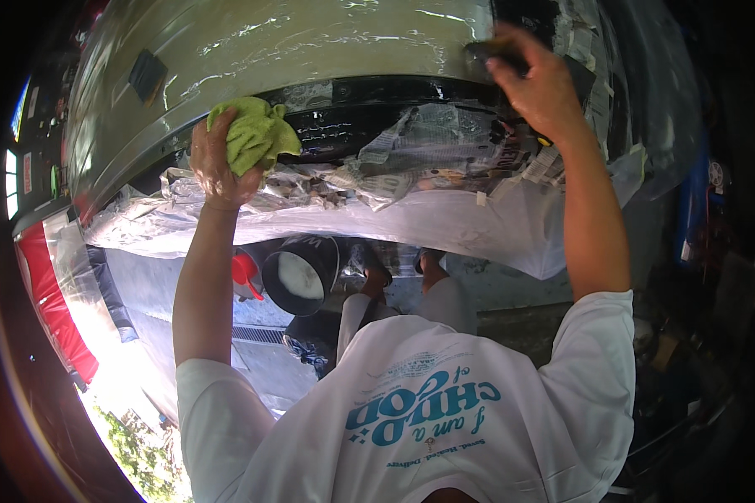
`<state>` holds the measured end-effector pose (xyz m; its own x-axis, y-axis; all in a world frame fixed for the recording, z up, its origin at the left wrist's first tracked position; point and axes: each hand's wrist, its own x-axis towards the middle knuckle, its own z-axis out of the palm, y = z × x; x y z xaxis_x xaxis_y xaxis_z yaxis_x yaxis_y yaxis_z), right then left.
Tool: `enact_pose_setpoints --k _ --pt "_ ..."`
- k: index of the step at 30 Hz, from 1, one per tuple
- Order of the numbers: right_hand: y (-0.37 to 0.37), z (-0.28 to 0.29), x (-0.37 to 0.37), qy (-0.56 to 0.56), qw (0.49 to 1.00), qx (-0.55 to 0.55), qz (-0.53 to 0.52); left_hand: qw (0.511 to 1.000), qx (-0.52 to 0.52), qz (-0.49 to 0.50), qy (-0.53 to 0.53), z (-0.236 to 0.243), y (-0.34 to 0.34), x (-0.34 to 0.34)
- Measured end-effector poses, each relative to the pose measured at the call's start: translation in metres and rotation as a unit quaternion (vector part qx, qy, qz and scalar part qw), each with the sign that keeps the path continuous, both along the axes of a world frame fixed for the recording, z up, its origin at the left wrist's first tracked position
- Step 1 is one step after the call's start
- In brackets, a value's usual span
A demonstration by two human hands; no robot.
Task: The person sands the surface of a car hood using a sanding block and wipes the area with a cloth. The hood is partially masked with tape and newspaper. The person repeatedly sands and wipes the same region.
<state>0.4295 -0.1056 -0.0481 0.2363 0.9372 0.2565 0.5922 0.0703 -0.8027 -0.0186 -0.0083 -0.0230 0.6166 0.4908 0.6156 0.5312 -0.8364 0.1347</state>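
My left hand (pixel 220 163) grips a bunched lime-green cloth (pixel 257 134) at the lower edge of a wet, glossy beige vehicle panel (pixel 327 38). Higher up at the right, my right hand (pixel 537 88), slightly blurred, has its fingers closed on a dark pad (pixel 488 57) on the panel. A black trim strip (pixel 344 126) runs beneath the beige surface, bordered by crumpled newspaper masking (pixel 419 142) and white plastic sheeting (pixel 520 230). A small dark block (pixel 147 77) rests on the panel at the upper left.
Below the sheeting stand a black bucket (pixel 279 285) of whitish liquid and a red plastic dipper (pixel 243 272), beside my feet on the grey floor. A floor grate (pixel 260 334) lies behind them. A red-and-white padded cover (pixel 54 293) is at the left; dark clutter fills the right side.
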Motion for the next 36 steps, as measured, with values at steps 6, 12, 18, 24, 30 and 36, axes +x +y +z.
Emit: enact_pose_setpoints --k 6,12,18,24,30,36 --pt "-0.024 0.051 -0.002 0.264 0.963 -0.007 -0.047 0.999 -0.017 0.033 0.007 0.004 -0.006 -0.005" --pt "-0.103 0.045 0.000 0.422 0.884 -0.043 -0.198 0.998 -0.033 0.045 0.026 0.013 -0.010 0.004" --pt "-0.193 0.009 -0.024 0.694 0.705 -0.100 -0.106 0.997 -0.034 0.063 0.035 0.014 -0.014 -0.001" --pt "-0.213 -0.019 -0.082 0.760 0.640 -0.010 -0.114 0.996 -0.042 0.067 0.048 0.019 -0.009 -0.002" --pt "-0.119 0.007 -0.140 0.579 0.810 -0.039 -0.080 0.996 -0.060 0.066 0.010 -0.042 0.005 -0.026" --pt "0.024 0.067 -0.240 0.300 0.928 0.033 0.218 0.987 -0.130 0.084 -0.043 -0.058 0.008 -0.052"
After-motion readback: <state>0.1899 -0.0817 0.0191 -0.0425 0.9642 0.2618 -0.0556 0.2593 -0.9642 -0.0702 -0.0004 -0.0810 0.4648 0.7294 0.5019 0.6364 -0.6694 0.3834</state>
